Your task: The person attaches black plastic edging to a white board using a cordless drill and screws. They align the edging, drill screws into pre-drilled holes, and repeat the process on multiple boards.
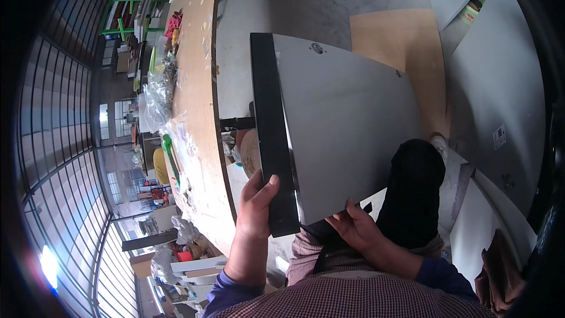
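A large flat grey panel with a small dark fitting near its far edge is tilted in front of me. Along its left side runs a long black strip, and a thin bright line shows between the two; whether they are joined I cannot tell. My left hand is closed round the near end of the black strip, thumb on top and fingers hidden behind. At the panel's near edge my right hand grips with the thumb on its face and the other fingers partly underneath.
To the left stands a wooden workbench with plastic bags and a green tool. A brown board lies on the floor beyond the panel. Large grey boards lean at right. My dark-clad knee is beside the panel.
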The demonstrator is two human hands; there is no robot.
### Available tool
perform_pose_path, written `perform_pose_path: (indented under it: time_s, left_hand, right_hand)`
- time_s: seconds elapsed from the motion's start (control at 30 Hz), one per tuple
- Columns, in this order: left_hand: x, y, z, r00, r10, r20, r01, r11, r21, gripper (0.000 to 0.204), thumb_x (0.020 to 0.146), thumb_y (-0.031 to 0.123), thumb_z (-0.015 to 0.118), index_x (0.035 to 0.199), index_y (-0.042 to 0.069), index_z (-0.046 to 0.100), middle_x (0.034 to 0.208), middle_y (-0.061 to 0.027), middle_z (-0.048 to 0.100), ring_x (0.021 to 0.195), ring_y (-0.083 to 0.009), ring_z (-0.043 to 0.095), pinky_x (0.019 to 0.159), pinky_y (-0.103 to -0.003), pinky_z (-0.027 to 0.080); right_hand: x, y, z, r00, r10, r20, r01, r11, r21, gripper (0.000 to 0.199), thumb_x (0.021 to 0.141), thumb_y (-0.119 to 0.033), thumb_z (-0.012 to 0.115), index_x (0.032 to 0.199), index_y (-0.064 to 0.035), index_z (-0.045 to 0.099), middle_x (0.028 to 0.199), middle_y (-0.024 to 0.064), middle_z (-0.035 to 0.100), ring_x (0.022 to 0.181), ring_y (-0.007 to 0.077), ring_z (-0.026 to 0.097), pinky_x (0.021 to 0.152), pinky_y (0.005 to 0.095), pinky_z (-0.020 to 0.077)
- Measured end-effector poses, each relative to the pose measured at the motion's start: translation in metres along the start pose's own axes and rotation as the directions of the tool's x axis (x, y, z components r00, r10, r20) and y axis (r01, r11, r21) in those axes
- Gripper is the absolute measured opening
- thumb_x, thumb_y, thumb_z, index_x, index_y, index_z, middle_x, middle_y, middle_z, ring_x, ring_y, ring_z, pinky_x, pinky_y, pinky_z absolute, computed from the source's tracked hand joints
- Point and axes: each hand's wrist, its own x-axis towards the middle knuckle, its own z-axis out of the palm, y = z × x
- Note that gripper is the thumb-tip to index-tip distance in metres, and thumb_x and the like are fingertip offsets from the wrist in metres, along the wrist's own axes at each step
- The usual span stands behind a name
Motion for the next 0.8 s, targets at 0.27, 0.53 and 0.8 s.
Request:
perform_pose_path:
  time_s: [0.27,0.53,0.8]
  left_hand:
    - [-0.001,0.003,0.008,1.000,-0.012,-0.011,0.011,0.997,-0.074,0.038,0.094,0.016,0.056,0.125,-0.005,0.048,0.105,-0.0119,0.064,0.090,-0.0184,0.065,0.080,-0.030,0.053]
    - [0.000,-0.003,0.011,0.997,-0.026,-0.068,0.032,0.995,0.095,0.041,0.091,0.015,0.055,0.126,-0.006,0.050,0.105,-0.0128,0.065,0.089,-0.0194,0.065,0.080,-0.030,0.052]
    - [0.002,-0.018,0.016,0.997,0.052,-0.053,-0.044,0.988,0.147,0.032,0.091,0.013,0.058,0.115,-0.007,0.055,0.099,-0.0126,0.065,0.087,-0.0164,0.063,0.079,-0.028,0.050]
  right_hand:
    - [0.001,0.001,-0.003,1.000,-0.001,-0.022,0.000,1.000,-0.008,0.037,0.102,-0.028,0.042,0.135,-0.0095,0.039,0.134,0.0057,0.049,0.128,0.0221,0.047,0.110,0.0465,0.0380]
    - [0.000,-0.001,0.000,0.999,-0.002,-0.034,0.001,1.000,-0.019,0.035,0.101,-0.026,0.045,0.132,-0.0102,0.042,0.129,0.0046,0.053,0.124,0.0205,0.050,0.108,0.0451,0.0402]
    - [0.000,-0.003,-0.004,1.000,-0.009,0.018,0.009,1.000,-0.002,0.032,0.102,-0.025,0.045,0.129,-0.0100,0.045,0.128,0.0042,0.054,0.122,0.0195,0.051,0.108,0.0429,0.0410]
